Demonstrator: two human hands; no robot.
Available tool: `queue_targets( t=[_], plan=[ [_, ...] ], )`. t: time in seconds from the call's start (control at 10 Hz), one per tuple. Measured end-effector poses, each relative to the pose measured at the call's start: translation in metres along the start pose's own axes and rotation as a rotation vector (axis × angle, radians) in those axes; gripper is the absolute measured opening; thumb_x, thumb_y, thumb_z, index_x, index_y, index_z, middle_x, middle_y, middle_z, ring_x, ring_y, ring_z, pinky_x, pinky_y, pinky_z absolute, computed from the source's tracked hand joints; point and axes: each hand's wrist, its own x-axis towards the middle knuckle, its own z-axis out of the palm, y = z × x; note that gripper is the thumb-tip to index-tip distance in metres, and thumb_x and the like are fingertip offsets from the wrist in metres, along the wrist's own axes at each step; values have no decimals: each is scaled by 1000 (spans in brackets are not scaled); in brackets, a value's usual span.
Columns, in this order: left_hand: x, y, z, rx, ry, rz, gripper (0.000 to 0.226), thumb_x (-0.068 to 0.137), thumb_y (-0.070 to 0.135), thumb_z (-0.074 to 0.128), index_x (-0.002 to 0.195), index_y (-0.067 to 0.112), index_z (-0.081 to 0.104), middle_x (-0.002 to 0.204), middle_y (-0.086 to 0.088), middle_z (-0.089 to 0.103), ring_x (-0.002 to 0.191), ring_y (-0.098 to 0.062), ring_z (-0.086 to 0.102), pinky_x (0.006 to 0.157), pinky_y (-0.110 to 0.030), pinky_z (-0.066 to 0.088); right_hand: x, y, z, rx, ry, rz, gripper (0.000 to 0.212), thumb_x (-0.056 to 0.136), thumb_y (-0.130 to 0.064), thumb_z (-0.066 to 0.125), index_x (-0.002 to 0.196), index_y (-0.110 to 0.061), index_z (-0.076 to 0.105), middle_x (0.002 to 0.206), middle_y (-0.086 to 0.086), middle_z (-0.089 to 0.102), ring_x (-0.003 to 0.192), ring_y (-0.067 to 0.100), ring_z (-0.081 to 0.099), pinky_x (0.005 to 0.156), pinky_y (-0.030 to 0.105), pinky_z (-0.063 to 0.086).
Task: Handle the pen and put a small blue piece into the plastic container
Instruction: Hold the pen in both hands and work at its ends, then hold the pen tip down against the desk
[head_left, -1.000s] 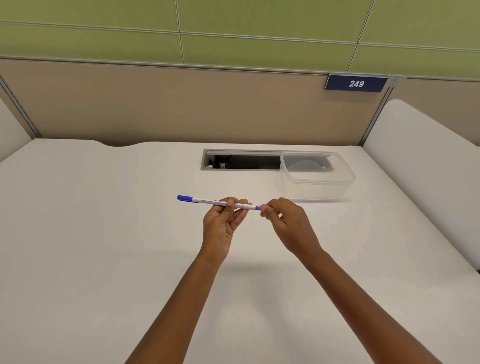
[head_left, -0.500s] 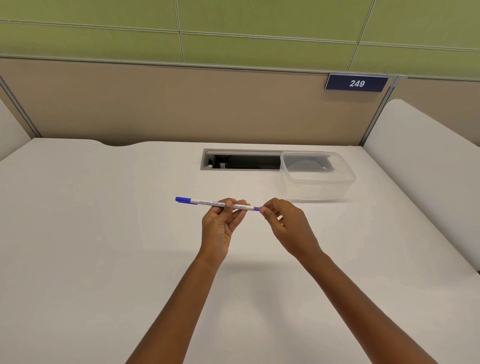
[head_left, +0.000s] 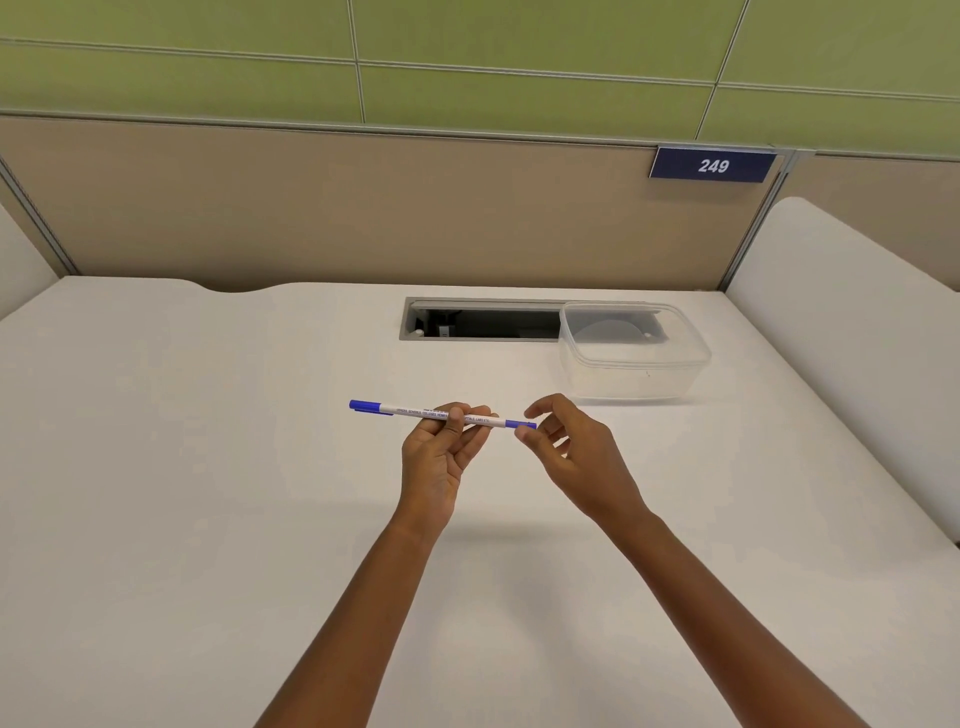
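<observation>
A white pen (head_left: 415, 413) with a blue cap at its left end lies level above the white desk, held at mid-barrel by my left hand (head_left: 441, 457). The small blue end piece (head_left: 519, 424) sits on the pen's right end. My right hand (head_left: 576, 457) has its thumb and forefinger pinched lightly on that piece's tip, with the other fingers spread. The clear plastic container (head_left: 631, 384) stands open on the desk, behind and to the right of my hands.
A grey cable slot (head_left: 483, 319) is cut into the desk just left of the container. A beige partition with a blue "249" plate (head_left: 712, 165) closes the back. White side panels (head_left: 841, 332) border the desk left and right.
My right hand's fingers have loosened and spread, and more of the blue end piece shows. The pen has drifted slightly left with my left hand.
</observation>
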Motion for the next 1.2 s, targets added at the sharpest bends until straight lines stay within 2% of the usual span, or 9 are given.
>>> queue_targets(
  t=[0.1, 0.3, 0.4, 0.5, 0.7, 0.9, 1.0, 1.1, 1.2],
  plan=[
    [0, -1, -1, -4, 7, -6, 19, 92, 5, 43, 82, 4, 59, 69, -4, 75, 70, -19, 73, 61, -21, 59, 0, 2, 0, -14, -6, -5, 9, 85, -17, 59, 93, -16, 54, 73, -4, 60, 67, 2, 55, 60, 5, 40],
    [1, -3, -3, -3, 9, -12, 19, 92, 4, 43, 82, 3, 58, 69, -5, 75, 70, -19, 73, 60, -21, 58, -1, 6, 2, 11, -11, 19, 7, 89, -22, 51, 83, -20, 54, 72, -5, 60, 68, 5, 55, 58, 5, 39],
    [1, -5, -4, 1, 9, -13, 19, 92, 4, 43, 82, 3, 58, 69, -4, 75, 71, -19, 73, 61, -21, 58, -3, 8, 3, 38, -17, 40, 5, 88, -25, 54, 91, -21, 54, 73, 2, 63, 70, 6, 57, 61, 14, 41],
    [1, -7, -5, 8, 11, -16, 19, 92, 4, 43, 81, 3, 58, 68, -4, 75, 70, -19, 73, 60, -20, 58, -4, 11, 4, 9, -32, 28, 13, 84, -20, 60, 95, -20, 53, 74, 1, 63, 70, 2, 56, 64, 13, 42],
    [4, -10, -7, 0, 20, -27, 19, 92, 4, 43, 81, 3, 58, 68, -5, 75, 70, -19, 73, 62, -21, 59, -3, 16, 6, 4, -30, 38, 3, 88, -17, 53, 88, -16, 56, 72, -3, 59, 68, 3, 54, 61, 7, 38],
    [8, -14, -9, 13, 30, -39, 19, 93, 4, 42, 83, 3, 59, 69, -5, 75, 71, -20, 73, 63, -22, 59, -3, 19, 8, 16, -46, 54, 7, 86, -18, 57, 93, -17, 55, 72, 1, 61, 70, 14, 56, 63, 17, 43],
    [9, -16, -10, 10, 42, -46, 18, 92, 4, 43, 83, 3, 59, 69, -5, 75, 70, -20, 73, 61, -22, 59, -1, 21, 9, -3, -50, 45, 4, 87, -16, 55, 91, -15, 57, 75, -3, 59, 71, 14, 55, 62, 10, 40],
    [12, -17, -12, 14, 44, -44, 17, 92, 4, 43, 83, 2, 58, 69, -5, 75, 70, -19, 73, 61, -21, 59, 1, 26, 10, 9, -58, 61, 5, 89, -17, 52, 88, -16, 56, 76, -1, 61, 73, 14, 55, 61, 13, 39],
    [14, -17, -16, 9, 56, -44, 18, 92, 4, 42, 83, 2, 58, 69, -5, 75, 71, -19, 73, 62, -21, 59, 2, 32, 10, 31, -48, 83, 9, 90, -18, 51, 82, -21, 53, 72, -4, 60, 69, 6, 55, 57, 9, 38]
  ],
)
